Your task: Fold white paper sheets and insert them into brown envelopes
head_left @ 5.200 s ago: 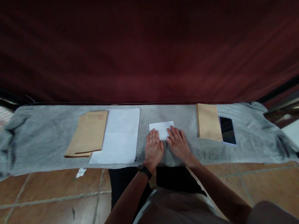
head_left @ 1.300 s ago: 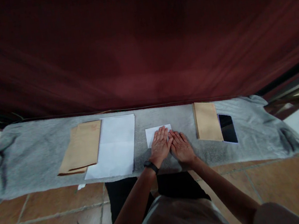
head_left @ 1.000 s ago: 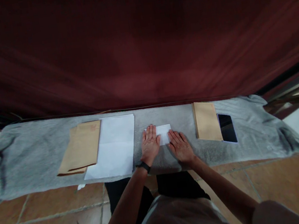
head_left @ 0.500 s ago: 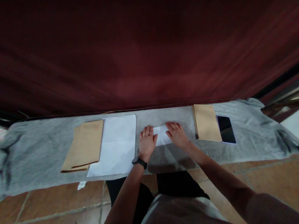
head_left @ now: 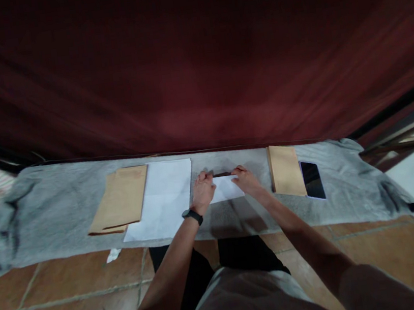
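While our left hand (head_left: pixel 203 189) bends its fingers over the left end of the small, white, folded rectangle of paper (head_left: pixel 227 188), our right hand (head_left: pixel 247 180) curls at the opposite end, touching its far corner. Each thumb lies near the fingers of its own hand, but we cannot tell whether either one clamps the paper or only rests against it. The rectangle lies between our hands, above the grey, soft cloth (head_left: pixel 238 157), with a dark strip of shadow just beyond its far edge.

To the left of our left hand we have the large, white, flat paper sheets (head_left: pixel 166 196), and farther left the brown, flat paper pieces (head_left: pixel 126 197), which partly overlap them. Well to the right of our right hand lies the brown, rectangular paper stack (head_left: pixel 287 170), with the dark-screened, purple-edged phone (head_left: pixel 313 180) just beside it. We wear the black wristwatch (head_left: pixel 193 216) behind our left hand.
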The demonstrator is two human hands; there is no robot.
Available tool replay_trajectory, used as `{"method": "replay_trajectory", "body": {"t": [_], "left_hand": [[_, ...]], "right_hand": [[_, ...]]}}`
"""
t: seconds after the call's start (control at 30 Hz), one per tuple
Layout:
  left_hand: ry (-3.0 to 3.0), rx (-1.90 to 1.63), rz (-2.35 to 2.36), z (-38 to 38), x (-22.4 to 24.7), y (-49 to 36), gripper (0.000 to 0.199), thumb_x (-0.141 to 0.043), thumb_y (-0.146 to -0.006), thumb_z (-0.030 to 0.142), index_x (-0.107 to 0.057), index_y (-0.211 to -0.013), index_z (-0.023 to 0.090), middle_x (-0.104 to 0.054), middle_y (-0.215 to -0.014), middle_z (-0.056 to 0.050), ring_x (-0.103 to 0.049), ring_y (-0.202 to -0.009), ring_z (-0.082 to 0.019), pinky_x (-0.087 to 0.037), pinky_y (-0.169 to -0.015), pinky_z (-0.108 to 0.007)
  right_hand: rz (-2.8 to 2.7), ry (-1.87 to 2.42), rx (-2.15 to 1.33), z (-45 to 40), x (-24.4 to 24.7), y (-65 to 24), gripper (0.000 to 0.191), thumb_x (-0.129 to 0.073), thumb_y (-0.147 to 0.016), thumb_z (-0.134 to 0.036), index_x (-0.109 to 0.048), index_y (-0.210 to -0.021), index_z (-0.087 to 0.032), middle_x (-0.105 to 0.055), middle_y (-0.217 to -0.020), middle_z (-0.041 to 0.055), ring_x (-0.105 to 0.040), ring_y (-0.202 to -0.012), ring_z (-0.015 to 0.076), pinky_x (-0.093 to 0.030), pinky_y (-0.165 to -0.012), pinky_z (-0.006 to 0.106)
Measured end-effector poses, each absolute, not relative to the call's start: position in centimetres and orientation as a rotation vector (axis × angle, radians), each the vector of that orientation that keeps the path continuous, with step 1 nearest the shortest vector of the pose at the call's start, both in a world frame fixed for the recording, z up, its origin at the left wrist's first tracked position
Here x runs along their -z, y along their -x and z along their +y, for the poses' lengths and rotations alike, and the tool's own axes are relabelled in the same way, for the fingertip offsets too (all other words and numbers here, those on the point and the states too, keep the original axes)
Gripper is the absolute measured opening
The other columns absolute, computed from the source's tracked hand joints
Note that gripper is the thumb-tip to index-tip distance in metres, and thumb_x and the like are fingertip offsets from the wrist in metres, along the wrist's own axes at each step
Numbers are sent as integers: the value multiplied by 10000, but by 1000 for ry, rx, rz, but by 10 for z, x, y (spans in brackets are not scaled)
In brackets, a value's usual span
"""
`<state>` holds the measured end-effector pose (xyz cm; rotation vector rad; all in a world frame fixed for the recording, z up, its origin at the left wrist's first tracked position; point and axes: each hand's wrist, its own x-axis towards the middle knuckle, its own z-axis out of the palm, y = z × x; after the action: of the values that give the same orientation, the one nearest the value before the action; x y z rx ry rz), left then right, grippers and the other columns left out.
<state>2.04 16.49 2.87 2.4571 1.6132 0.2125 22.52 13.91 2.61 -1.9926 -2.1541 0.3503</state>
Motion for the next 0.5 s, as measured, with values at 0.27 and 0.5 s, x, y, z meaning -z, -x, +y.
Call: {"method": "replay_trajectory", "body": {"t": [0.27, 0.5], "left_hand": [[-2578, -535, 1532, 137, -55, -7, 223, -475, -990, 211, -661, -1114, 216, -666, -1229, -92, -610, -1134, -264, -476, -1022, -411], [-2784, -340, 1311, 81, -22, 8, 281, -475, -968, 122, -668, -1157, 202, -656, -1331, -96, -614, -1197, -258, -479, -1052, -404]], "right_hand": [[-2101, 1608, -189, 104, -49, -238, 241, -457, -1007, -177, -664, -1120, -223, -697, -1161, 68, -640, -1106, 214, -486, -1005, 346], [-2213, 1553, -212, 40, -12, -236, 325, -463, -937, -68, -688, -1119, -215, -704, -1204, 75, -621, -1178, 221, -482, -1069, 399]]}}
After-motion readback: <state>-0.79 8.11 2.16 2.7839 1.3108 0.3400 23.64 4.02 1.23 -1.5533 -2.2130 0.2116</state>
